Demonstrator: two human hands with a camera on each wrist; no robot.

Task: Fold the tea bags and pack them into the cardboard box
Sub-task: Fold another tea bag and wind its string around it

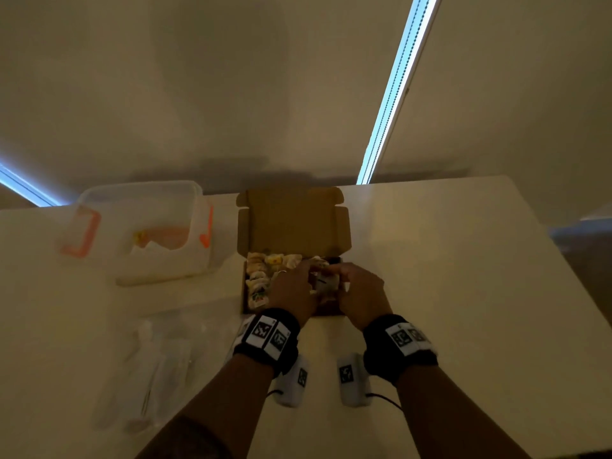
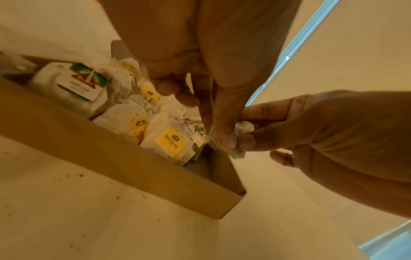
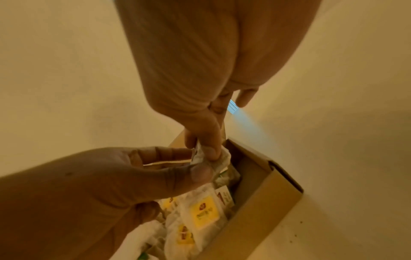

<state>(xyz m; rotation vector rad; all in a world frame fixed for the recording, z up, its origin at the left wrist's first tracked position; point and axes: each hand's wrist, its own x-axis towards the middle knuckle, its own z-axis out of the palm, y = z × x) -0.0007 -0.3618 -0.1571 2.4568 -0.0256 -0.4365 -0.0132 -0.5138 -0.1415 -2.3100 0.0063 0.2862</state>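
Observation:
An open brown cardboard box (image 1: 294,223) stands mid-table with its lid up. Several folded tea bags (image 1: 265,271) with yellow and green tags fill its left part, seen close in the left wrist view (image 2: 169,140) and the right wrist view (image 3: 203,211). Both hands meet over the box's right part. A crumpled white tea bag (image 1: 326,282) hangs there, pinched by my left hand (image 1: 309,271) from the left and my right hand (image 1: 336,270) from the right. The same bag (image 2: 241,127) shows between the thumbs and forefingers of both hands (image 3: 214,161). The box floor below it is mostly hidden.
A clear plastic tub (image 1: 145,233) with orange clips sits at the back left. Clear plastic wrappers (image 1: 149,366) lie on the white table (image 1: 447,293) at the front left. The table's right edge (image 1: 543,233) is near. Dark crumbs (image 2: 75,176) dot the surface beside the box.

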